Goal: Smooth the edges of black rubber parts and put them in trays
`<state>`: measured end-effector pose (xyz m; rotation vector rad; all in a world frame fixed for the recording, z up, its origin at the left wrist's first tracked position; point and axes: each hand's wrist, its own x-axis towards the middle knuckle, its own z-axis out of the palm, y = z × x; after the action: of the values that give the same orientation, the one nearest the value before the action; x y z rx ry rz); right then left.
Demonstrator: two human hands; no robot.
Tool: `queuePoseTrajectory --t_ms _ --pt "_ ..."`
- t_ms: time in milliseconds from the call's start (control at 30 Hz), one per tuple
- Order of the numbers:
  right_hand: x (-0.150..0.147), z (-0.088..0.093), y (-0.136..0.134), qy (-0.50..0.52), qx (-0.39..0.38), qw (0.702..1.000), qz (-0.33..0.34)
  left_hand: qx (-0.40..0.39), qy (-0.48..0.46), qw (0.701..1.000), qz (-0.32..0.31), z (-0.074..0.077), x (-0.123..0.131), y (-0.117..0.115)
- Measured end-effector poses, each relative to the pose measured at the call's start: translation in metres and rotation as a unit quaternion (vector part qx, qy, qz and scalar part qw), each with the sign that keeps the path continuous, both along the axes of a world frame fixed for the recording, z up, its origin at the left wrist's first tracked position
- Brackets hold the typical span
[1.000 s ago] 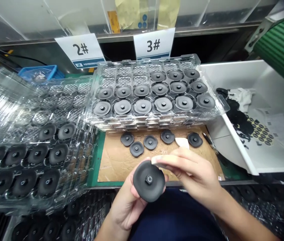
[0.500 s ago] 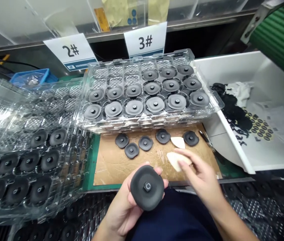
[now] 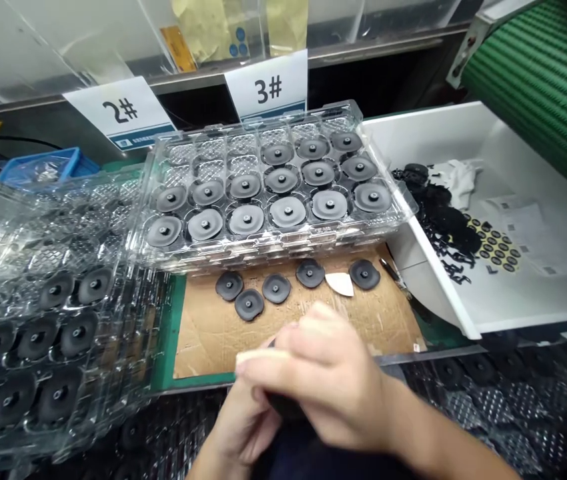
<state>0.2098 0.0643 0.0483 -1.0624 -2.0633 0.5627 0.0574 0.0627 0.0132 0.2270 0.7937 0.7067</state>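
My left hand [image 3: 243, 420] is closed around a black rounded-square cap with a small central stem [image 3: 283, 405], which is mostly hidden. Over it lies my right hand [image 3: 328, 373], fingers curled and pressed close to the cap. A pale edge [image 3: 249, 357] at its fingertips looks like the white wedge-shaped pad; the rest of that is covered. On the cardboard [image 3: 203, 340] beyond my hands sit several smaller black caps [image 3: 276, 288], stems up. A second white pad [image 3: 339, 284] lies between two of them.
A stack of clear trays [image 3: 263, 240] with black caps in many pockets stands behind the cardboard. More trays [image 3: 63, 360] are at left. On the right, a white bin [image 3: 443, 287] holds black scraps and stickers. A pen-like tool [image 3: 393, 273] lies beside it.
My right hand has moved left with the white pad, from over the cardboard onto the cap in my left hand, covering it. The view has shifted slightly right.
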Motion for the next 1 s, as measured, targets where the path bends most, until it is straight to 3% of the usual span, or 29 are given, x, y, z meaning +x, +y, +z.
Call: queuePoseTrajectory --t_ms 100,167,233,300,400,500,567,633,667,733,800,867,933,1000 --pt "0.001 0.003 -0.001 -0.047 -0.089 0.992 -0.074 0.029 0.029 0.999 0.001 0.001 -0.003 0.002" --pt "-0.003 0.006 -0.001 -0.064 -0.067 0.991 -0.097 0.016 0.021 1.0 -0.007 -0.002 -0.005 0.002" --pt "-0.007 0.005 0.002 -0.032 -0.003 0.997 -0.067 0.003 0.001 1.0 -0.014 -0.005 -0.007 0.002" --pt "-0.007 -0.004 0.006 0.011 -0.005 0.999 -0.035 0.014 -0.012 1.0 -0.006 -0.008 -0.01 0.001" --pt "0.003 -0.036 0.006 0.042 -0.129 0.985 -0.108 0.028 -0.03 0.999 0.012 -0.01 -0.018 0.003" --pt "0.009 -0.085 -0.01 0.029 -0.234 0.955 -0.182 0.011 -0.053 0.998 0.036 -0.013 -0.028 0.005" --pt "0.008 -0.115 -0.023 0.01 -0.265 0.947 -0.18 0.008 -0.068 0.996 0.054 -0.017 -0.034 0.005" --pt "0.005 -0.13 -0.032 0.0 -0.275 0.946 -0.172 0.005 -0.085 0.995 0.06 -0.021 -0.038 0.005" --pt "0.004 -0.129 -0.033 -0.001 -0.278 0.945 -0.175 0.005 -0.089 0.994 0.062 -0.023 -0.039 0.005" --pt "0.0 -0.111 -0.028 0.006 -0.279 0.941 -0.192 0.006 -0.091 0.994 0.064 -0.025 -0.039 0.003" --pt "-0.007 -0.076 -0.018 0.035 -0.252 0.941 -0.223 0.013 -0.081 0.994 0.073 -0.024 -0.037 0.001" --pt "-0.019 -0.037 -0.007 0.086 -0.178 0.951 -0.237 0.04 -0.055 0.994 0.091 -0.021 -0.036 -0.002" --pt "-0.036 -0.006 0.0 0.096 -0.1 0.975 -0.173 0.074 -0.026 0.991 0.105 -0.018 -0.037 -0.005" --pt "-0.051 0.01 0.003 0.059 -0.073 0.993 -0.066 0.096 -0.005 0.989 0.114 -0.016 -0.041 -0.006"
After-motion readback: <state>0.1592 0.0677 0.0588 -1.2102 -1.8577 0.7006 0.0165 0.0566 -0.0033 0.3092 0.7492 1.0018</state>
